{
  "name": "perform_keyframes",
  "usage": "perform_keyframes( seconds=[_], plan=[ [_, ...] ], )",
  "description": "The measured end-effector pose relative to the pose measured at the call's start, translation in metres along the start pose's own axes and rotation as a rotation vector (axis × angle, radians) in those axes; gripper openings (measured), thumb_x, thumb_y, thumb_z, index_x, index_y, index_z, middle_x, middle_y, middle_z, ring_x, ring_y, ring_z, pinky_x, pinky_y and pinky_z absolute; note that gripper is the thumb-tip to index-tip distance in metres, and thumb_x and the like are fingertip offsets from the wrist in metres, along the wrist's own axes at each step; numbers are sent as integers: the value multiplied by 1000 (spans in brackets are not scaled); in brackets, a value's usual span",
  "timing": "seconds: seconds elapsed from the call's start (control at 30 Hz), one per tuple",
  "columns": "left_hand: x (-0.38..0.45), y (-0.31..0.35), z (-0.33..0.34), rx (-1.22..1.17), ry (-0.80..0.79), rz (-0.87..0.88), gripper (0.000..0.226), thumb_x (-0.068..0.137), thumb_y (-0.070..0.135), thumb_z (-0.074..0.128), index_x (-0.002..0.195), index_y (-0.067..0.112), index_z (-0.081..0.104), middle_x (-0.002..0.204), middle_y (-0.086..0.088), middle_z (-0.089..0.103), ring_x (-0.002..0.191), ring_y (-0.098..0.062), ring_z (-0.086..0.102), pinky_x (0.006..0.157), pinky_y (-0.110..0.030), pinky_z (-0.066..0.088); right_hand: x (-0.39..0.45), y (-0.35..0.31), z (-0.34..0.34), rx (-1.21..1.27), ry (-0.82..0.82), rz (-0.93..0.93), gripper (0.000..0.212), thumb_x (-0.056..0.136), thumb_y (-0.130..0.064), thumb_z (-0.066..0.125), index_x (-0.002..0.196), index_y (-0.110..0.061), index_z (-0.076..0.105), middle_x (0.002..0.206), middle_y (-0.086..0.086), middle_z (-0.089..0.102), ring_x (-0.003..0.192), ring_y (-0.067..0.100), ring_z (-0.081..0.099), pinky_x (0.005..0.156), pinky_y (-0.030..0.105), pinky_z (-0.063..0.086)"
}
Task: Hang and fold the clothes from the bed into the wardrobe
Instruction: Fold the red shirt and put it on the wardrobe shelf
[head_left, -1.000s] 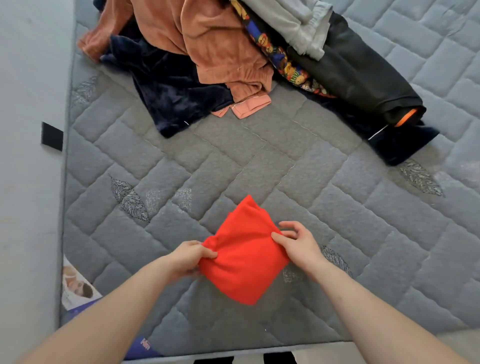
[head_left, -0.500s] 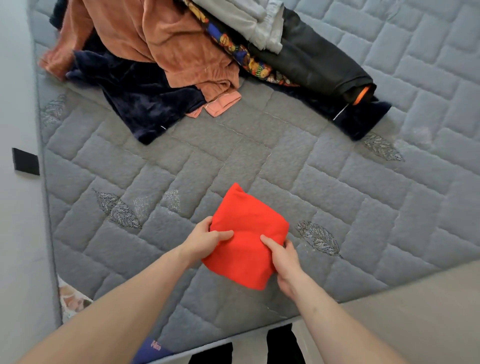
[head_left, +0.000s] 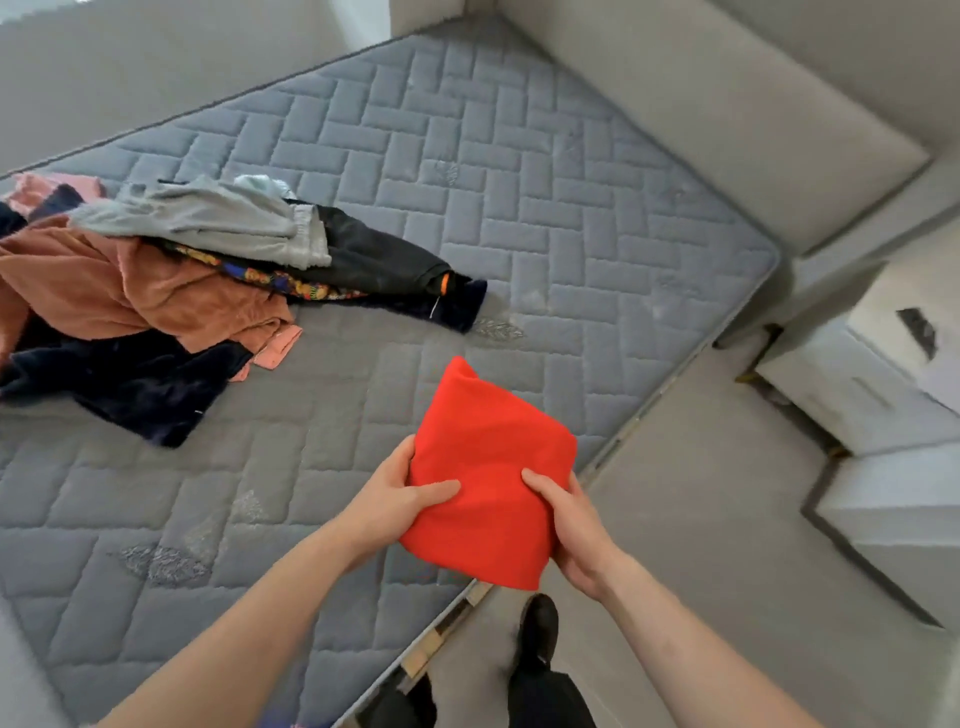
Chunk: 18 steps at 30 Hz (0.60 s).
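— Where is the red cloth (head_left: 488, 483)?

— Folded into a thick square, held up in both hands over the near corner of the bed (head_left: 519, 208), above the mattress edge and the floor (head_left: 717, 509).

— How does each grip sit?

— The left hand (head_left: 400, 499) clasps the cloth's left edge, thumb lying across the top face and fingers tucked beneath. The right hand (head_left: 571, 530) clamps the right lower edge, thumb on top, fingers wrapped under. Both grips are closed on the cloth.

— And the other clothes?

— A pile (head_left: 171, 280) lies on the bed's left side, well apart from the cloth: a grey garment (head_left: 208, 218) on top, a rust-brown one (head_left: 130, 291) below it, a black one (head_left: 374, 254) to the right, a dark navy one (head_left: 119, 384) underneath, and a patterned strip between them.

— Anything beside the bed?

— A white nightstand (head_left: 852, 384) stands at the right, near the padded headboard (head_left: 727, 114). A black shoe (head_left: 540, 623) shows on the floor below the cloth.
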<state>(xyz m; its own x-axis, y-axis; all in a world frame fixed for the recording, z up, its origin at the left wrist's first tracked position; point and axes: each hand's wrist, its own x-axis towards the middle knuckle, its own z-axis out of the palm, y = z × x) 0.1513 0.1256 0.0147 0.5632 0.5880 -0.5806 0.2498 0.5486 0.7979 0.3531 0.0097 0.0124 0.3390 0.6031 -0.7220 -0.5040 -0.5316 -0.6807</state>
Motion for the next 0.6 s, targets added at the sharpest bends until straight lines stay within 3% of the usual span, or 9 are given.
perform_keyframes(
  seconds=[0.1,0.27,0.33,0.43,0.6],
  plan=[
    [-11,48,52,123,-132,55,70,74,12,86,135,25,56,124,2,74,114,-17,70,94,-31,58,-41,-27,-44,86,76,-86,45,94,-21,73,136,-22,59,124,0,75,116,19,70,110,46,51],
    [-5,113,163,260,-310,135,66,81,-11,76,134,24,59,123,-1,75,115,-23,70,99,-35,56,-97,-71,-139,201,144,-189,48,85,-24,77,131,-19,64,124,3,75,114,21,72,101,42,55],
    [-1,138,216,311,-374,152,67,75,-8,77,133,23,62,123,-6,75,115,-25,70,97,-36,55,-118,-91,-187,234,126,-200,57,78,-31,79,132,-19,65,124,4,75,115,21,72,94,39,58],
    [1,176,301,403,-494,193,72,63,4,74,131,26,65,124,-13,73,108,-26,68,96,-43,51,-149,-119,-266,288,92,-247,65,77,-34,81,138,-19,62,131,4,72,121,22,68,97,43,57],
    [0,228,445,504,-665,285,73,63,6,73,131,32,67,124,-13,73,105,-25,69,91,-43,50,-200,-164,-381,373,162,-430,58,81,-31,82,135,-20,65,131,4,72,121,21,69,100,42,56]
  ],
)
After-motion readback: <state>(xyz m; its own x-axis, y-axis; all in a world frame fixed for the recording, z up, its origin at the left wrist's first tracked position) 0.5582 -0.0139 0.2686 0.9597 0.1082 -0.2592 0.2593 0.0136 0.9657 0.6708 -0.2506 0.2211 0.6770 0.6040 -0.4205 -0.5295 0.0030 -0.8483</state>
